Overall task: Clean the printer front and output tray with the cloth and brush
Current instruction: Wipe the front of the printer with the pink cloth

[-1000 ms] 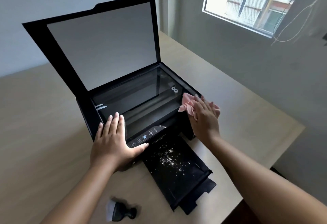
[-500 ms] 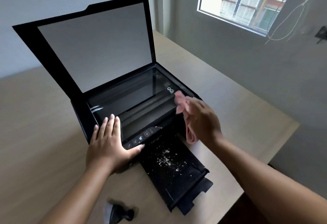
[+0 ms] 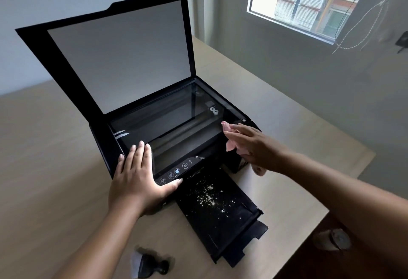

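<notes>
The left hand (image 3: 138,181) lies flat, fingers straight, on the printer (image 3: 176,128) at its front left corner, bracing it. The right hand (image 3: 257,146), fingers nearly straight over the pink cloth (image 3: 230,139), has shifted from the top right edge down to the right front corner; the thumb is hidden. Wiping of the front is therefore under way. The output tray (image 3: 231,223) carries white crumbs (image 3: 207,195), not yet cleared. The brush (image 3: 146,264) lies unused on the table (image 3: 55,168), near the tray.
</notes>
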Motion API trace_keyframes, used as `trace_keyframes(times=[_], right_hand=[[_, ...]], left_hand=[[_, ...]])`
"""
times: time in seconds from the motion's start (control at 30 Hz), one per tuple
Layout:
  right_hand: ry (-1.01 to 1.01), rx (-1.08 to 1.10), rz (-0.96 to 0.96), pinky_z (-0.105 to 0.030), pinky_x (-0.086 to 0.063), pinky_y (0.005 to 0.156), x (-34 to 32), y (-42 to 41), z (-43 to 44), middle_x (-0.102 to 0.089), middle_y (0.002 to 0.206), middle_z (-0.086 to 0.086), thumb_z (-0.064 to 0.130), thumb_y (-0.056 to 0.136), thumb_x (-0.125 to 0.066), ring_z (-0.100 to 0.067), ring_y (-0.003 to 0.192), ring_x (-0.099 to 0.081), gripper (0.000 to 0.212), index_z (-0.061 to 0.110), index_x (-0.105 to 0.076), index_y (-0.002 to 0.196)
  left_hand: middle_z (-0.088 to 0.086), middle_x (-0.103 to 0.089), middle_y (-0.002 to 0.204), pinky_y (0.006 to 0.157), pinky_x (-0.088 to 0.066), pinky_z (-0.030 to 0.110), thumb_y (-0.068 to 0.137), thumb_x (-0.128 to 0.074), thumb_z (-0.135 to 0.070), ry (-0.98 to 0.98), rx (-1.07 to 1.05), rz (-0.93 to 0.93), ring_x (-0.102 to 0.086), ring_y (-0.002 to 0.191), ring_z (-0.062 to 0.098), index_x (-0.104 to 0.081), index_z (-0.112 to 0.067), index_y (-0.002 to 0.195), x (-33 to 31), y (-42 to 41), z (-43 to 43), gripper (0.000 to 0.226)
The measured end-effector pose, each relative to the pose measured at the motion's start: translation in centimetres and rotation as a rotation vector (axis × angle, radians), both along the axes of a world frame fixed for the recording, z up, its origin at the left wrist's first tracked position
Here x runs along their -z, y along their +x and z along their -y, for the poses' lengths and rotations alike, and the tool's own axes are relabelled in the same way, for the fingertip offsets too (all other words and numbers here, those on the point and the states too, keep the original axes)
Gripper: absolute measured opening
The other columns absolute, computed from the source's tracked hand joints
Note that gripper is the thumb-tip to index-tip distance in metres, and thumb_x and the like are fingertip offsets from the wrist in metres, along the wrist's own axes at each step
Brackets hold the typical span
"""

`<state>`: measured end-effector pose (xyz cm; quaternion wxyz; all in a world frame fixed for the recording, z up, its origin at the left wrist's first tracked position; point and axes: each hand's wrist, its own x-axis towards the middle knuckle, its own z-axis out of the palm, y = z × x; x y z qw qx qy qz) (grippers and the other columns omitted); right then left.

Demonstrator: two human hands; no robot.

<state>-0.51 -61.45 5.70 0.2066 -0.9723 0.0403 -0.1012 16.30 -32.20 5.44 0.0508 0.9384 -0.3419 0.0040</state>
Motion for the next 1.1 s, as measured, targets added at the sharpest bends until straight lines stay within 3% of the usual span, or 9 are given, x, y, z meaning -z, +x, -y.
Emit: trace_keyframes(times=[0.1, 0.17, 0.23, 0.33, 0.53, 0.67, 0.73, 0.9, 1.1], right_hand=[[0.276, 0.14, 0.138, -0.026, -0.053, 0.083, -2.8, 0.6, 0.0, -0.058, 0.128, -0.004, 0.005, 0.09, -0.054, -0.02, 0.101, -0.064, 0.049, 0.025, -0.052, 0.135], [0.388, 0.322, 0.342, -0.024, -0.048, 0.096, -3.0, 2.0, 0.2, -0.056, 0.132, -0.004, 0.009, 0.09, -0.059, -0.02, 0.112, -0.06, 0.048, 0.023, -0.048, 0.135], [0.346, 0.463, 0.299, -0.036, -0.031, 0.115, -1.5, 3.4, -0.1, -0.042, 0.147, -0.009, 0.029, 0.091, -0.055, -0.018, 0.136, -0.039, 0.052, 0.022, -0.04, 0.14], [0.144, 0.644, 0.088, -0.039, -0.005, 0.122, 1.4, 4.3, -2.0, -0.015, 0.16, -0.009, 0.039, 0.097, -0.044, -0.024, 0.149, -0.001, 0.056, 0.016, -0.034, 0.147], [0.049, 0.372, 0.194, -0.051, -0.03, 0.114, 1.9, 4.2, -6.7, -0.047, 0.141, -0.015, 0.021, 0.087, -0.059, -0.036, 0.136, -0.036, 0.035, 0.006, -0.057, 0.119], [0.032, 0.048, 0.225, -0.041, -0.044, 0.103, 1.3, 3.6, -9.4, -0.061, 0.121, -0.01, 0.012, 0.08, -0.065, -0.029, 0.117, -0.055, 0.032, 0.007, -0.065, 0.111], [0.005, 0.057, 0.252, -0.039, -0.046, 0.099, 0.7, 3.0, -8.8, -0.063, 0.12, -0.009, 0.01, 0.08, -0.065, -0.028, 0.114, -0.057, 0.032, 0.008, -0.065, 0.112], [-0.018, 0.507, 0.24, -0.051, -0.043, 0.104, 1.8, 2.3, -6.3, -0.059, 0.13, -0.017, 0.001, 0.076, -0.063, -0.037, 0.127, -0.049, 0.035, 0.001, -0.065, 0.111], [0.031, 0.111, 0.241, -0.03, -0.039, 0.109, 1.6, 1.6, -11.0, -0.062, 0.125, -0.012, 0.0, 0.071, -0.064, -0.024, 0.125, -0.051, 0.042, 0.002, -0.067, 0.113]], left_hand=[[0.001, -0.001, 0.164, 0.122, -0.001, 0.038, 0.055, -0.018, -0.1, 0.008, 0.002, 0.006, 0.0, 0.15, 0.015, -0.005, -0.015, 0.155, 0.1, 0.1, -0.1, 0.131], [0.001, -0.003, 0.164, 0.122, -0.002, 0.039, 0.055, -0.019, -0.099, 0.005, 0.003, 0.014, -0.002, 0.15, 0.016, -0.006, -0.015, 0.155, 0.1, 0.3, -0.1, 0.131], [0.001, -0.005, 0.164, 0.122, -0.003, 0.039, 0.055, -0.018, -0.1, 0.005, 0.004, 0.016, -0.004, 0.15, 0.016, -0.008, -0.014, 0.155, 0.2, 0.3, -0.2, 0.132], [0.001, -0.005, 0.164, 0.122, -0.003, 0.039, 0.054, -0.017, -0.1, 0.003, -0.001, 0.013, -0.004, 0.15, 0.016, -0.009, -0.014, 0.155, 0.2, 0.2, -0.1, 0.133], [0.002, -0.006, 0.163, 0.121, -0.004, 0.039, 0.053, -0.012, -0.101, 0.024, 0.002, 0.016, -0.005, 0.15, 0.017, -0.009, -0.014, 0.155, 0.2, 0.1, 0.2, 0.134], [0.003, -0.01, 0.163, 0.121, -0.005, 0.04, 0.053, -0.01, -0.101, 0.016, 0.0, 0.02, -0.008, 0.15, 0.018, -0.012, -0.013, 0.155, 0.2, 0.1, 0.2, 0.134], [0.003, -0.01, 0.163, 0.121, -0.005, 0.04, 0.054, -0.011, -0.101, 0.014, 0.001, 0.02, -0.008, 0.15, 0.018, -0.012, -0.013, 0.155, 0.2, 0.2, 0.2, 0.134], [0.001, -0.005, 0.164, 0.121, -0.001, 0.039, 0.055, -0.018, -0.099, 0.009, -0.005, 0.01, -0.003, 0.15, 0.016, -0.008, -0.014, 0.155, 0.1, 0.0, 0.2, 0.132], [0.002, -0.007, 0.163, 0.121, -0.004, 0.04, 0.055, -0.02, -0.099, 0.005, -0.004, 0.008, -0.005, 0.15, 0.017, -0.009, -0.014, 0.155, 0.2, 0.0, 0.2, 0.132]])
